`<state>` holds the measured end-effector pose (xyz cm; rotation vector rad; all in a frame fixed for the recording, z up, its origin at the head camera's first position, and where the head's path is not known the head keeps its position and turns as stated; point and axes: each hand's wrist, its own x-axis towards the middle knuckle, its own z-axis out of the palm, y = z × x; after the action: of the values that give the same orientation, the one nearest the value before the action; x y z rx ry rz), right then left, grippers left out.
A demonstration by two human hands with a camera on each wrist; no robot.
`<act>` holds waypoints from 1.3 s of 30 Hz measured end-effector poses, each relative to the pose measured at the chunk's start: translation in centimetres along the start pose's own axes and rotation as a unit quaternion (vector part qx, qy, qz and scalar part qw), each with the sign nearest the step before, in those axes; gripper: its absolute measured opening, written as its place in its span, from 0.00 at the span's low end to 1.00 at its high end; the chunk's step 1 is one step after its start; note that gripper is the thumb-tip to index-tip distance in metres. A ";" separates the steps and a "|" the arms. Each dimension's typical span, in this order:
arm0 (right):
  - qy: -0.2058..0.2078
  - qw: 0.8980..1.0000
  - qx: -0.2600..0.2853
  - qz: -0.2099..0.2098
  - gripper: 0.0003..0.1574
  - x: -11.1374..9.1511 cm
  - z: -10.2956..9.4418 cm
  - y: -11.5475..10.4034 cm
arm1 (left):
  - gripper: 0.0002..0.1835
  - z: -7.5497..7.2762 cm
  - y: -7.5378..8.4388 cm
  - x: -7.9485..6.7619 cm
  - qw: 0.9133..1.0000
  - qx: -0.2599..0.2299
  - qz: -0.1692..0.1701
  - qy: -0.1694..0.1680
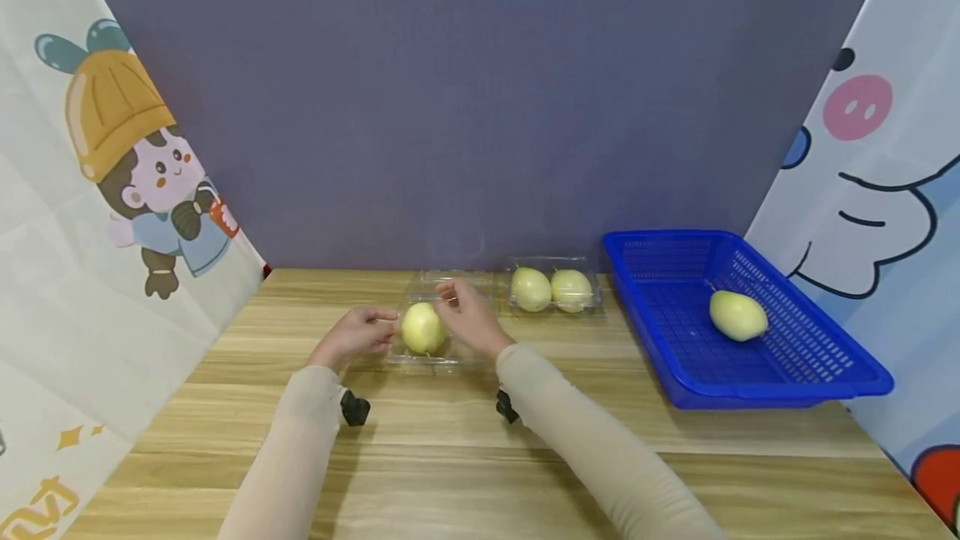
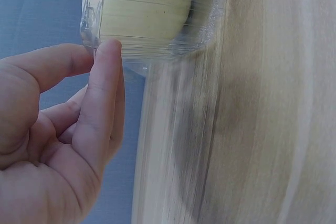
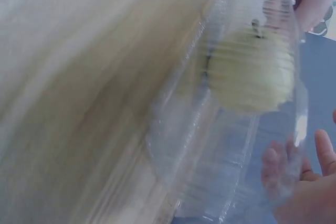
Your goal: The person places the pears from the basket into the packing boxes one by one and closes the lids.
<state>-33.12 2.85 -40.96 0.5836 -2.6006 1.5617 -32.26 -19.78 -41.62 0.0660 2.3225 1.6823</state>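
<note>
A yellow-green pear (image 1: 423, 328) sits in the left part of a clear plastic fruit box (image 1: 442, 363), whose lid stands raised at the back. At the box's left edge, my left hand (image 1: 360, 333) pinches the rim between thumb and fingers, as the left wrist view shows with the hand (image 2: 73, 114) close up. My right hand (image 1: 470, 319) hovers over the right part of the box, fingers loosely bent and holding nothing. In the right wrist view this hand (image 3: 310, 187) shows partly through the clear plastic, apart from the pear (image 3: 251, 72).
To the right of the open box stands another clear box (image 1: 555, 263) with two pears (image 1: 531, 289) inside. A blue plastic basket (image 1: 750, 392) at the table's right side has one pear (image 1: 738, 316) in it. A grey-blue panel (image 1: 480, 107) rises behind the wooden table (image 1: 435, 473).
</note>
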 end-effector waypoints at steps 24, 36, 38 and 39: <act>-0.014 1.000 0.002 -0.004 0.22 -0.6 -6.0 -0.3 | 0.26 -0.1 0.0 0.0 1.000 0.007 0.003 -0.006; -0.016 0.999 -0.032 0.008 0.22 -0.6 -8.8 -0.3 | 0.26 -0.1 0.0 0.0 1.000 0.004 0.004 -0.006; -0.015 0.999 -0.040 0.011 0.21 -0.6 -9.3 -0.3 | 0.26 -0.1 0.0 0.0 1.000 0.007 0.002 -0.005; -0.016 0.999 -0.043 0.013 0.21 -0.6 -9.5 -0.3 | 0.27 -0.1 0.1 0.0 1.000 0.009 0.001 -0.006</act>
<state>-33.82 11.08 -36.23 0.5747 -2.6928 1.4502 -32.27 -19.84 -41.54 0.0827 2.3303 1.6574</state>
